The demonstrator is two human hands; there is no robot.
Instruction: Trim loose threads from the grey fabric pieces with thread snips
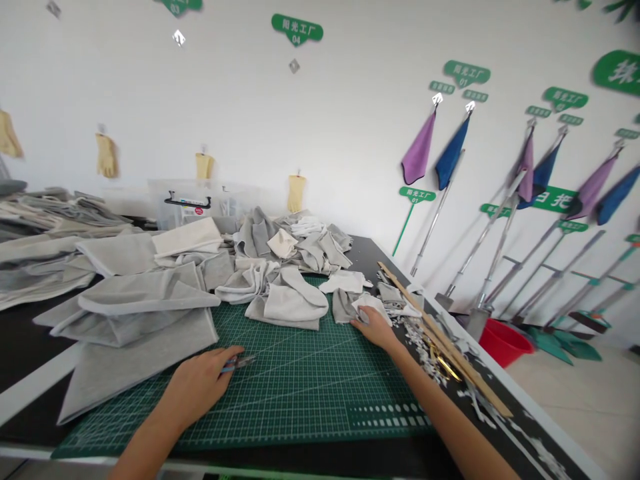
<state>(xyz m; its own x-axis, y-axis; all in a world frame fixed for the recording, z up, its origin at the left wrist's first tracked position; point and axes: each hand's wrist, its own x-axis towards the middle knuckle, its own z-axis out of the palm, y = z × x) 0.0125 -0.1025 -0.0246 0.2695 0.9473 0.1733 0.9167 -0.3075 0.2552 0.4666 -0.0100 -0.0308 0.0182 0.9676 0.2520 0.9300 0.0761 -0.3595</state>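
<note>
One white cloth (376, 304) — under right hand (375, 329), perhaps pinched

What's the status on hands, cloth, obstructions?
Left hand gripping blue-handled tool over green mat. Right hand touching white cloth, grip unclear. Possible clutter: wooden strip, scraps to the right.

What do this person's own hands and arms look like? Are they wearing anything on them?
The left hand and right hand are bare, without gloves. The forearms are slender and uncovered: no sleeves, watch or bracelet shows in view.
</note>
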